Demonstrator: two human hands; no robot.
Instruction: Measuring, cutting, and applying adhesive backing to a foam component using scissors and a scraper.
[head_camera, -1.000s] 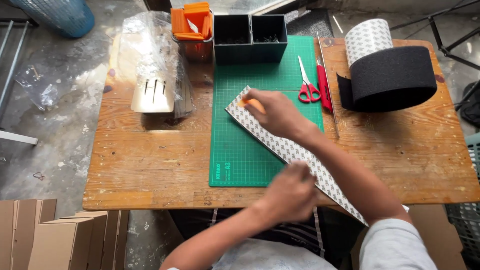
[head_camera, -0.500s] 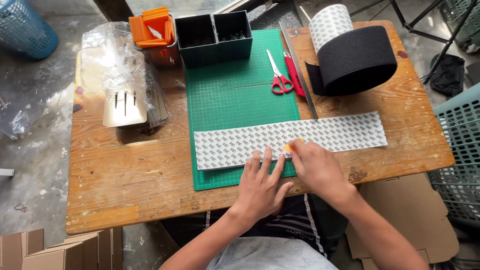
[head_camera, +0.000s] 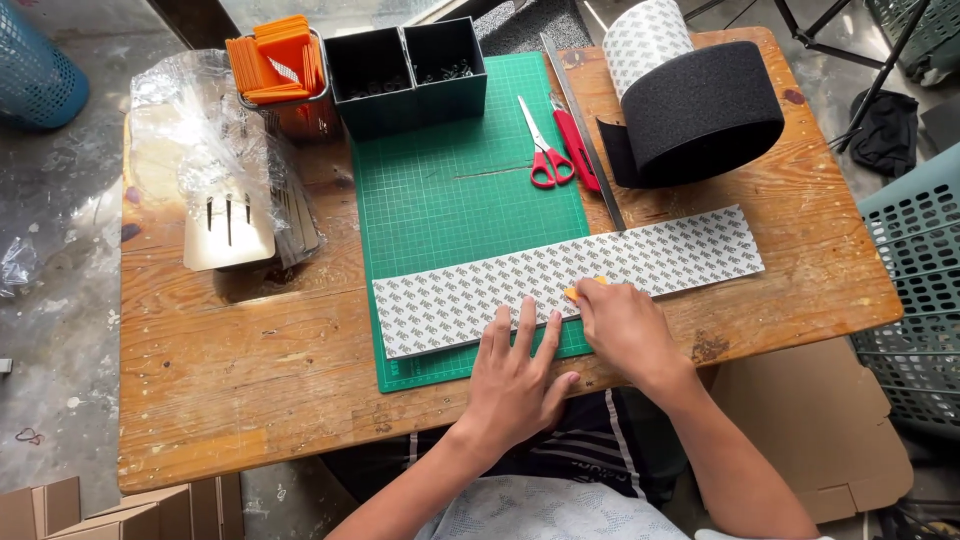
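Head view. The long patterned strip (head_camera: 565, 277) is lying flat across the green cutting mat (head_camera: 460, 190) and running out over the bare wood of the table (head_camera: 250, 400) past the right hand's far side.

The left hand (head_camera: 517, 385) is pressing down with its fingers spread apart, fingertips resting on the near edge of the strip, palm on the mat's lower margin. It is gripping nothing, only pinning.

The right hand (head_camera: 625, 330) is sitting just beside it, fingers curled together over a small orange piece (head_camera: 573, 292) that is peeking out at the fingertips, right at the strip's near edge. How tightly it is clamping I cannot tell; most of the piece is hidden.

Judgement: the step in hand looks like working that piece against the strip while the other hand is steadying it. The next move is calling for firm, even pressure from the left hand so the strip is not sliding.

Beyond both hands: red scissors (head_camera: 540, 150), a red knife (head_camera: 578, 150) and a metal ruler (head_camera: 583, 130) lying close together. Further out beyond the right hand, a big black roll (head_camera: 700, 115). Beyond the left hand, two dark bins (head_camera: 410, 75) and a stack of orange pieces (head_camera: 275, 60).
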